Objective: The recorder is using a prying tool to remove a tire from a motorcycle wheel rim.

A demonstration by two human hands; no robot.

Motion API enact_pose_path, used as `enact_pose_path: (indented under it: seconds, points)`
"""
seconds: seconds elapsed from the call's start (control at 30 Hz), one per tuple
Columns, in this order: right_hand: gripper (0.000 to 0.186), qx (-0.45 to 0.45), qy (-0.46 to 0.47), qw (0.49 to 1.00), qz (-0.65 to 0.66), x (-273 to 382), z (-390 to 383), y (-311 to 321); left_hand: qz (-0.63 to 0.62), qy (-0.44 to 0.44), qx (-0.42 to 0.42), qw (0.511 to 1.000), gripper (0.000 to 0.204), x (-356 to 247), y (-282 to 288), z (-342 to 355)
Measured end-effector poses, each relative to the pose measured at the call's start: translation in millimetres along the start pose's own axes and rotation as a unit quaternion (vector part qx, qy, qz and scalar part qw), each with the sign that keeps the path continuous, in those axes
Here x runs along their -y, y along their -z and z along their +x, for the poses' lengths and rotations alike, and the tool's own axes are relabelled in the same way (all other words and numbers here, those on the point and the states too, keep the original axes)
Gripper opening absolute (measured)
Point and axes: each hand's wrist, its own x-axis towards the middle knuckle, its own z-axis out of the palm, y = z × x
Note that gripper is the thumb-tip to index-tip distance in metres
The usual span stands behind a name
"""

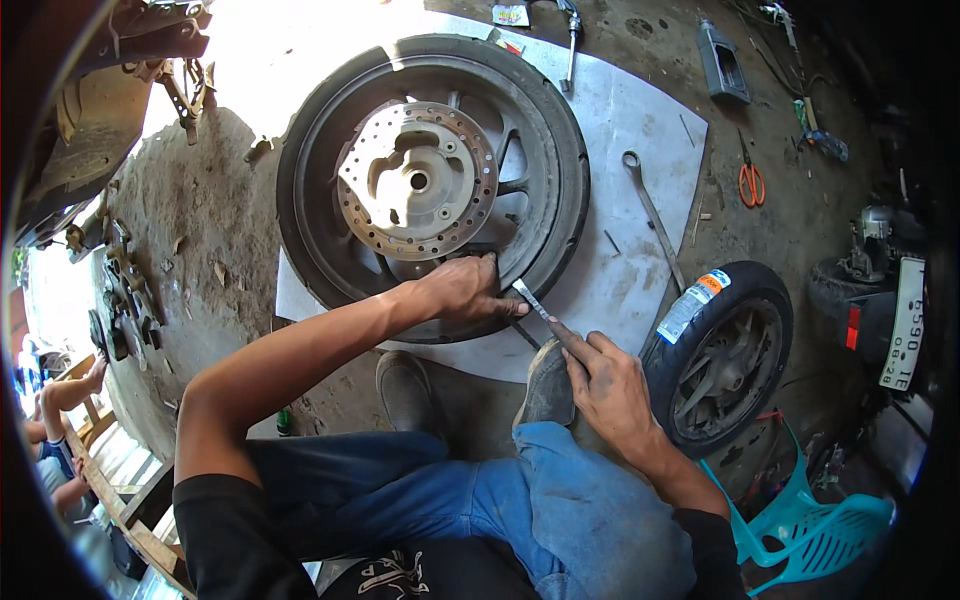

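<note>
A black motorcycle tire [571, 165] lies flat with its wheel rim and a drilled brake disc [478, 205] facing up. My left hand [465, 287] is closed over its near edge, fingers toward the rim and thumb on the outside. A slim metal tire lever [530, 298] is in my right hand [605, 380], its flat silver tip at the tire's edge beside my left thumb. A dark bar [525, 334] sticks out just below that thumb; what it joins is hidden. My shoes [548, 385] are close to the tire's near side.
A white sheet [640, 130] lies under the wheel, bearing a wrench [655, 220] and a ratchet [572, 50]. Orange-handled scissors [751, 185] and a grey bottle [722, 65] lie at right. A second wheel [770, 340], a teal chair [820, 530] and a motorcycle's rear [870, 310] stand nearby.
</note>
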Motion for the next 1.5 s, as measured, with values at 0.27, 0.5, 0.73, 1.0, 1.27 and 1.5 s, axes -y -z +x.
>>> enact_pose_path:
  seconds: [0.27,0.5,0.73,1.0,1.27,1.5]
  points:
    - [0.049,0.039,-0.016,0.998,0.046,-24.5,15.8,8.8,-0.069,-0.015,0.0,0.998,0.091,-3.0,8.3,5.3]
    - [0.051,0.006,-0.031,0.988,0.152,-55.6,14.5,-14.6,-0.029,0.046,0.0,0.999,0.087,-21.5,14.9,3.5]
    - [0.05,0.014,0.0,0.979,0.201,-86.0,24.9,-34.4,-0.034,0.084,-0.016,0.996,0.086,-24.7,12.7,2.3]
    - [0.055,-0.038,0.116,0.971,0.204,-136.6,35.7,-80.2,-0.021,0.129,-0.012,0.991,0.088,-28.3,6.9,4.9]
    - [0.054,-0.056,0.026,0.968,0.245,-86.5,24.8,-60.9,-0.005,0.11,-0.018,0.994,0.087,-21.6,3.0,3.0]
    - [0.04,0.022,-0.059,0.986,0.155,-32.3,30.5,-3.6,-0.013,0.117,0.005,0.993,0.086,-25.5,12.4,1.2]
